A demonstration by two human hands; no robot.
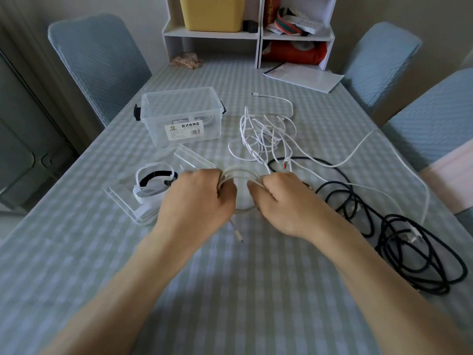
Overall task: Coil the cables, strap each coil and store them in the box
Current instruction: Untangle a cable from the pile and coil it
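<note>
Both hands hold one white cable coil [239, 174] over the middle of the table. My left hand [198, 198] grips its left side and my right hand [280, 201] grips its right side. The coil's plug end [236, 233] hangs down below my left hand. A clear plastic storage box [180, 116] stands open behind my left hand, with a strapped white coil inside it. A tangle of white cables [266, 134] lies to the right of the box. Loose black cable [399, 234] is spread to the right of my right arm.
The box's clear lid [128, 208] lies left of my left hand, with a roll of white and black straps [153, 180] on it. White shelves [245, 34] and a white envelope [304, 76] sit at the table's far end. Blue-covered chairs [97, 62] stand around.
</note>
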